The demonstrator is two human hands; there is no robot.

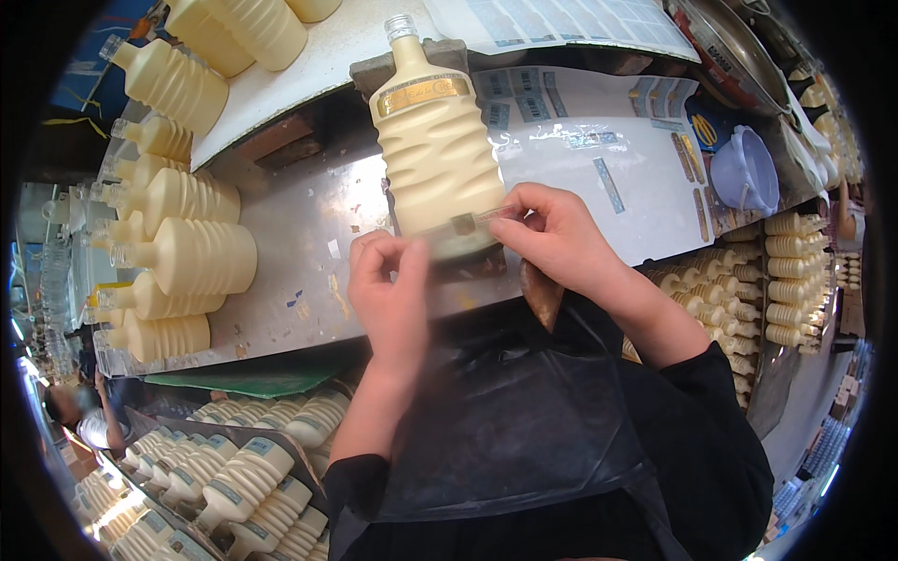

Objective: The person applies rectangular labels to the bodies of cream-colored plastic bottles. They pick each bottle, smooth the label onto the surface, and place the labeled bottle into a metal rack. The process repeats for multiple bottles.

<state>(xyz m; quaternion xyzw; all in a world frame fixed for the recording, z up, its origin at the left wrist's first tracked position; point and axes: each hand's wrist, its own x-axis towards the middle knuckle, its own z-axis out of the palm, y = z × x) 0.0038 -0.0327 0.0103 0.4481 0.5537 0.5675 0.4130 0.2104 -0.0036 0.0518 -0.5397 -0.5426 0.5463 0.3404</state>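
A cream ribbed bottle [435, 154] with a gold label at its shoulder and a clear threaded neck lies on its back on the bench, neck away from me. Across its base end stretches a see-through label strip [460, 227] with a small dark square in it, slightly blurred. My left hand [391, 285] is closed in a pinch at the strip's left end. My right hand [557, 234] pinches the other end between thumb and finger. Below the right palm sticks out a brown flat pointed piece [540, 294], its upper part hidden by the hand.
Cream bottles [201, 254] lie stacked on the bench's left. A white sheet [645, 187] at right bears blue and gold labels, beside a lilac bucket [745, 168] and yellow scissors [703, 129]. Labelled bottles [245, 477] fill crates lower left; more rows [795, 271] stand right. Another person [89, 416] is far left.
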